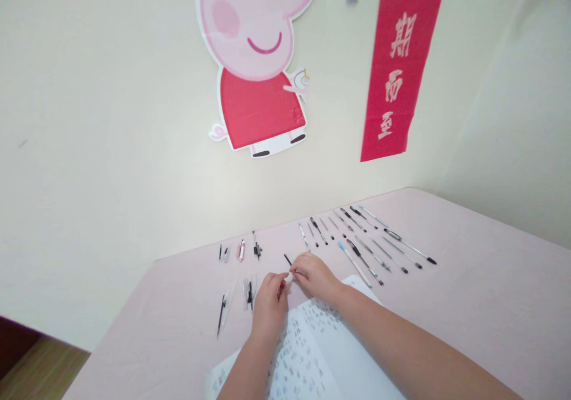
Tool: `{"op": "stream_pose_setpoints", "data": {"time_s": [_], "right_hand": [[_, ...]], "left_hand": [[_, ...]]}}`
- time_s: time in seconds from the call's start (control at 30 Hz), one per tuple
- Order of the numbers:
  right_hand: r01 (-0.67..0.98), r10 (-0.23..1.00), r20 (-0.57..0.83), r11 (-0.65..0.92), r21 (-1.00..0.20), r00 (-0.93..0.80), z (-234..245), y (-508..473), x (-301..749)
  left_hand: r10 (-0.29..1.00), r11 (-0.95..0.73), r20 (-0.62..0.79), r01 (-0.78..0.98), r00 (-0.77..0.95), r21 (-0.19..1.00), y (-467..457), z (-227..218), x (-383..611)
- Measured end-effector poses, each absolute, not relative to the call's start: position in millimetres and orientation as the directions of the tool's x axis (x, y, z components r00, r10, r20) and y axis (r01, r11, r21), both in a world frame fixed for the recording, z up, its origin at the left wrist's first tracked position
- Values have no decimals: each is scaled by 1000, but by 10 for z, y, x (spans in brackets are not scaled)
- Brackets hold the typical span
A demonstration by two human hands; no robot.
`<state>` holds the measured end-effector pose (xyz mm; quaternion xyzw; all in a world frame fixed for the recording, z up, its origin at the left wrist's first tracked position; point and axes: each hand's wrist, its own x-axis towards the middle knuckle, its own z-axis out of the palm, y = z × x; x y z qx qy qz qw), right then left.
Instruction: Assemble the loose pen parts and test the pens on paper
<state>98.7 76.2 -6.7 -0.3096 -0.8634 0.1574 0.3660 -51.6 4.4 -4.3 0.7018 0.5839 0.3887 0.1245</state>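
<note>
My right hand [313,274] is closed, its fingers pinched round a thin dark pen part [288,259] that sticks out toward the wall. Close beside it, my left hand [270,302] is also closed, thumb and fingertips together near the right fingertips. Something small and dark shows between its fingers, too hidden to name. Both hands are above the far edge of the handwritten sheets [303,358]. Left of my left hand lie a clear piece with dark pen parts [250,293] and a long black pen part [220,315].
Two rows of pens and refills lie at the right, among them a light blue pen [354,263] and a black-capped pen [364,261]. Farther left are a red and white piece [241,250] and black parts [257,247]. The pink table [482,305] meets the wall behind.
</note>
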Motion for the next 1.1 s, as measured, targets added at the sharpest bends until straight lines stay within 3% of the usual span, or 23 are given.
{"op": "stream_pose_setpoints", "data": {"time_s": [0.1,0.2,0.33,0.43,0.67,1.1], "right_hand": [[367,661,555,746,-556,-505,-35,749,979],[289,730,527,668,-686,-436,13,716,966],[144,847,370,450,-881,-382,34,690,935],[30,880,273,308,-951,-388,16,698,919],[-47,825,351,370,-928,-442,-18,711,916],[73,771,416,508,-858,-482,-21,736,944]], "left_hand": [[891,-298,451,688,-48,661,62,-70,-541],[880,-293,465,655,-100,697,82,-103,-563],[887,-274,445,633,-125,724,93,-121,-566],[889,-271,440,629,-126,728,94,-114,-560],[899,-268,420,606,-123,749,96,-114,-562],[913,-205,363,559,-186,803,93,-107,-549]]}}
